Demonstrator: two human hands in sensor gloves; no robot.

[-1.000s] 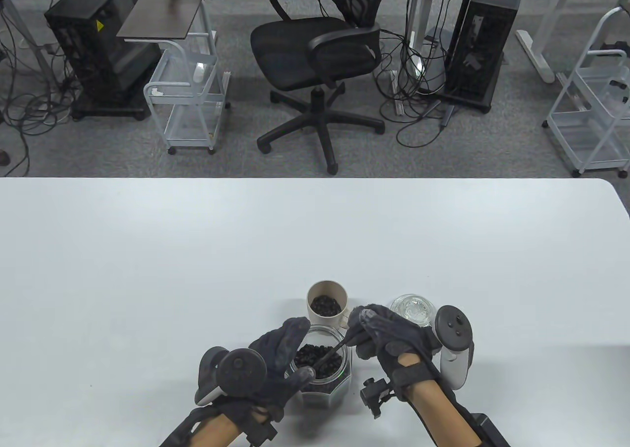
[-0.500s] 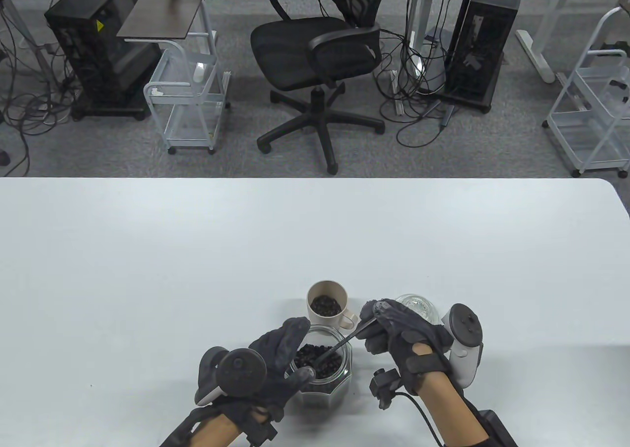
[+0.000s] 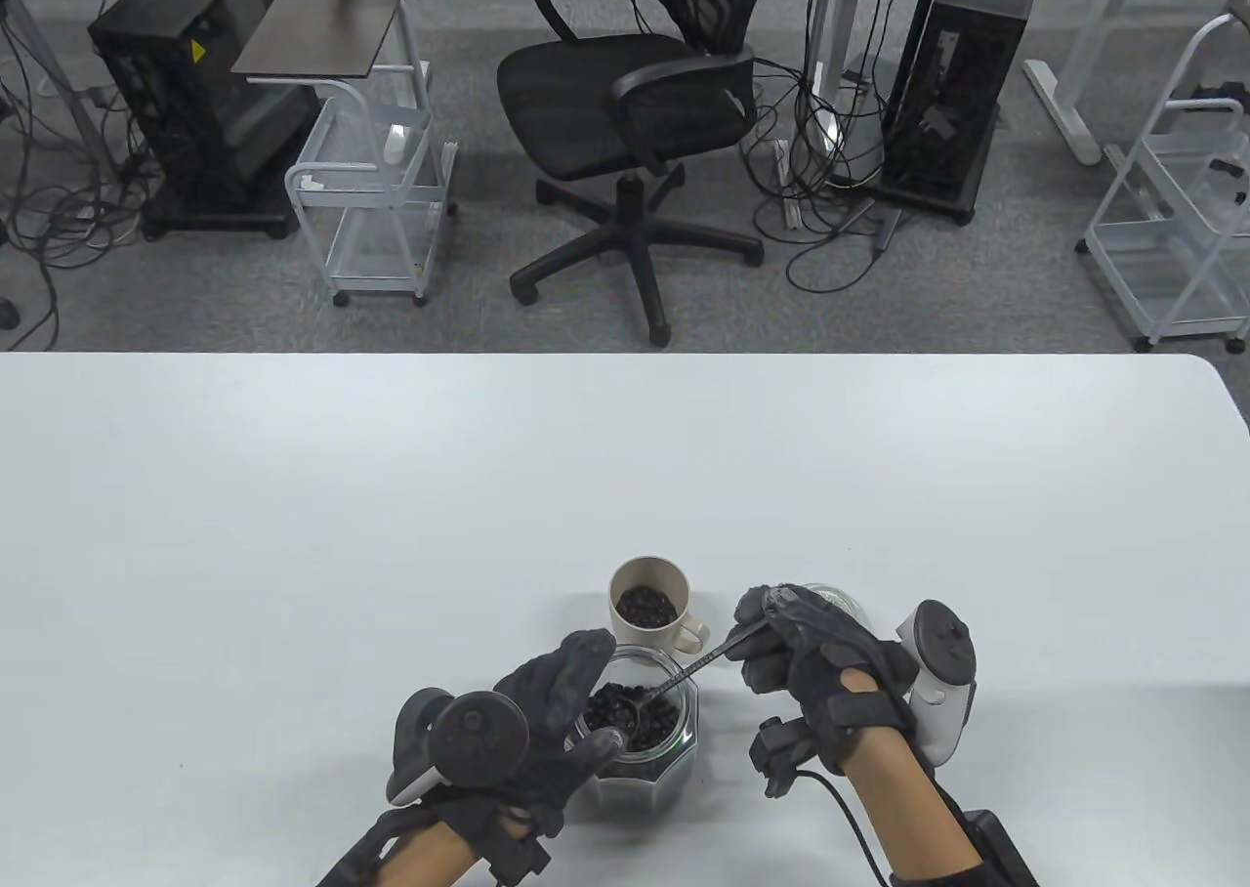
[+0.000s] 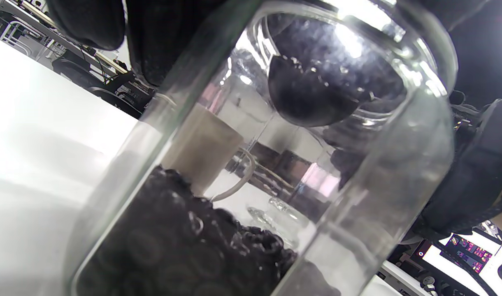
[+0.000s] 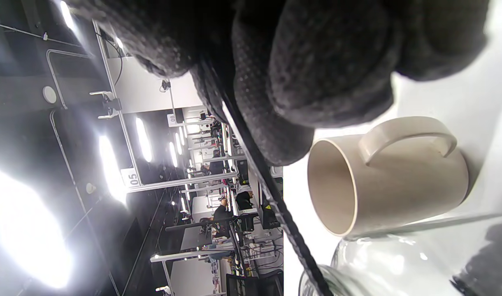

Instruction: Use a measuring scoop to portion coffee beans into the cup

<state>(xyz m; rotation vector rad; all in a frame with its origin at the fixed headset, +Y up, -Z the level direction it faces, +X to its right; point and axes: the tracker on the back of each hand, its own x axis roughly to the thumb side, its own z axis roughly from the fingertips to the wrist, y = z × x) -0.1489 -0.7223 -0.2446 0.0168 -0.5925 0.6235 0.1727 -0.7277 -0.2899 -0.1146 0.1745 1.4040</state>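
A clear faceted glass jar [image 3: 649,775] of coffee beans [image 3: 615,703] stands near the table's front edge, and my left hand [image 3: 557,721] grips it round its side. My right hand [image 3: 791,643] pinches the handle of a black measuring scoop [image 3: 684,674]. The scoop's bowl [image 4: 310,98] is inside the jar's mouth, above the beans [image 4: 177,250]. Just behind the jar stands a beige cup [image 3: 649,606] with beans in its bottom, its handle toward my right hand. The right wrist view shows the cup [image 5: 395,185] on its side in the picture, with the scoop handle [image 5: 271,193] crossing in front.
The jar's glass lid [image 3: 842,602] lies on the white table [image 3: 391,535] behind my right hand, mostly hidden. Beyond the table's far edge are an office chair [image 3: 635,105], wire carts and computer towers on the floor.
My right hand has drawn back to the right, tilting the scoop handle lower while the bowl stays in the jar. The left hand and the jar have not moved.
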